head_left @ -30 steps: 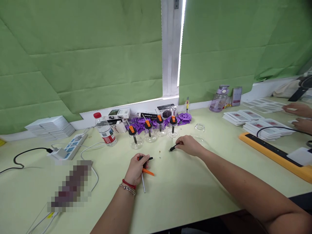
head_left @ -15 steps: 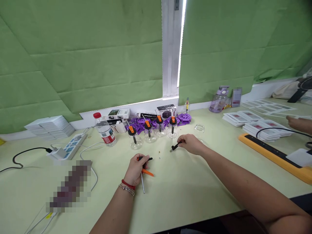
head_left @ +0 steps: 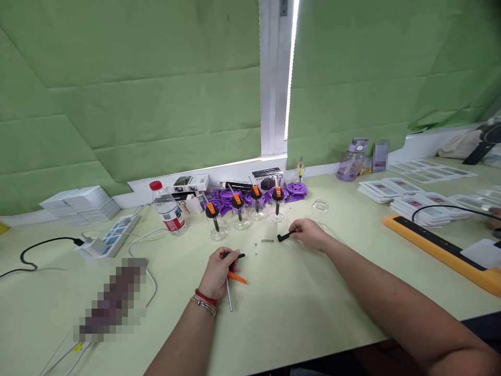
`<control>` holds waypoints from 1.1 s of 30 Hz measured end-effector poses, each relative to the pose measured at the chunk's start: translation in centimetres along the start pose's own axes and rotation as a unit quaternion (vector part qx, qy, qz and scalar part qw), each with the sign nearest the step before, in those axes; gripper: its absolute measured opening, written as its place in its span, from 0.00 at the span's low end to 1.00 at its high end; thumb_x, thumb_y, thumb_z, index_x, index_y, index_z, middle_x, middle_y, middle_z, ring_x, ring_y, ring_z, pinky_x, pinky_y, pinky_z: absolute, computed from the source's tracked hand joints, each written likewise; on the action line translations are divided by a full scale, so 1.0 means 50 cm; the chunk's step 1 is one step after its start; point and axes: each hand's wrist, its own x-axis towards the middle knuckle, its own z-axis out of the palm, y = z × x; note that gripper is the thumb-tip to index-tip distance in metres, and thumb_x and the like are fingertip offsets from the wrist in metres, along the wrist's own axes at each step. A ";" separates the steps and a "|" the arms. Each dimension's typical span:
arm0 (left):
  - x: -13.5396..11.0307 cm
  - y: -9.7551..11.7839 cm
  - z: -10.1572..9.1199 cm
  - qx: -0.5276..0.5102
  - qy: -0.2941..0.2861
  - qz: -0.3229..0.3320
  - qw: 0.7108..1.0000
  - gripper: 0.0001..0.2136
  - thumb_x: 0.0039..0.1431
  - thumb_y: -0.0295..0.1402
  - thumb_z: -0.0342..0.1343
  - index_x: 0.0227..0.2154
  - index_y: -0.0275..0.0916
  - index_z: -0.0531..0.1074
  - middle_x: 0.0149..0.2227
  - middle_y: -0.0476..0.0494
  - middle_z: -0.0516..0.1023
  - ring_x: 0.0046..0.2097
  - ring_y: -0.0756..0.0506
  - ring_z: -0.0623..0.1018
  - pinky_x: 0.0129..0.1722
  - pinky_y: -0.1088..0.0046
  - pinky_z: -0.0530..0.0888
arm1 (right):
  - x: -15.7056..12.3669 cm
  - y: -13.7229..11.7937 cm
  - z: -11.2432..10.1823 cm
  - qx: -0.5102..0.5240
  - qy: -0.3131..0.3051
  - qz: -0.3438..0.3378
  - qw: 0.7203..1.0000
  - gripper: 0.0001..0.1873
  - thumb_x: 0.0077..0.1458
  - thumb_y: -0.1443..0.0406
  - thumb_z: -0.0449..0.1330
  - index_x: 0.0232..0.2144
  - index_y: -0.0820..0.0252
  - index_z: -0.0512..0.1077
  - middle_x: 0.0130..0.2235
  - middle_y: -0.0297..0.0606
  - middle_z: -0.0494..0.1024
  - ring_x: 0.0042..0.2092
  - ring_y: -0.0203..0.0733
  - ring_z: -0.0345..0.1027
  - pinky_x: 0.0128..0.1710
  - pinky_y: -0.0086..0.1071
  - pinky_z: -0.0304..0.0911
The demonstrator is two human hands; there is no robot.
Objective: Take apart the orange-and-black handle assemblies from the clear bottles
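Note:
My left hand (head_left: 220, 269) is closed around a black and orange lidded part; its orange lever (head_left: 237, 278) and a thin metal rod (head_left: 229, 295) stick out below the fingers. Between its fingertips my right hand (head_left: 310, 234) pinches a short black tube (head_left: 285, 236) with a bent end, low over the table. Just left of that tube a small metal coil spring (head_left: 267, 241) lies on the table. A tiny brown piece (head_left: 255, 244) and a tiny pale piece lie between the hands. Behind them stand several glass jars (head_left: 217, 230) with black lids, orange levers and rods.
Purple plastic parts (head_left: 297, 190) and small boxes line the wall. A red-capped bottle (head_left: 168, 211) and a power strip (head_left: 121, 233) stand left. A glass piece (head_left: 320, 206) sits beyond my right hand; right are stacked cards (head_left: 426, 208) and an orange-edged bar (head_left: 438, 253).
The spring now lies loose on the table, where before only a metallic end showed at the black tube. My right hand has drawn the tube slightly right. My left hand keeps its place.

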 end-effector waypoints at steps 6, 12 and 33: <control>0.001 -0.002 -0.001 0.003 -0.001 0.000 1.000 0.15 0.41 0.38 0.66 0.24 0.37 0.66 0.18 0.53 0.68 0.19 0.53 0.68 0.19 0.78 0.64 | -0.036 -0.004 0.024 0.088 -0.024 0.023 0.996 0.08 0.46 0.66 0.59 0.33 0.62 0.71 0.27 0.33 0.73 0.28 0.35 0.65 0.27 0.26 0.59; 0.002 -0.005 0.000 0.011 -0.007 0.007 1.000 0.14 0.41 0.38 0.65 0.24 0.37 0.66 0.19 0.54 0.68 0.19 0.54 0.68 0.20 0.78 0.64 | -0.092 -0.028 0.078 0.037 -0.037 -0.020 0.998 0.09 0.48 0.62 0.59 0.32 0.59 0.73 0.27 0.33 0.71 0.30 0.37 0.64 0.29 0.30 0.58; 0.003 -0.008 0.000 0.009 -0.010 0.016 1.000 0.13 0.43 0.36 0.64 0.25 0.36 0.65 0.20 0.53 0.68 0.19 0.54 0.68 0.20 0.78 0.63 | 0.030 -0.103 0.119 -0.188 -0.062 -0.227 0.953 0.05 0.45 0.71 0.63 0.26 0.57 0.79 0.34 0.38 0.77 0.40 0.44 0.66 0.43 0.35 0.57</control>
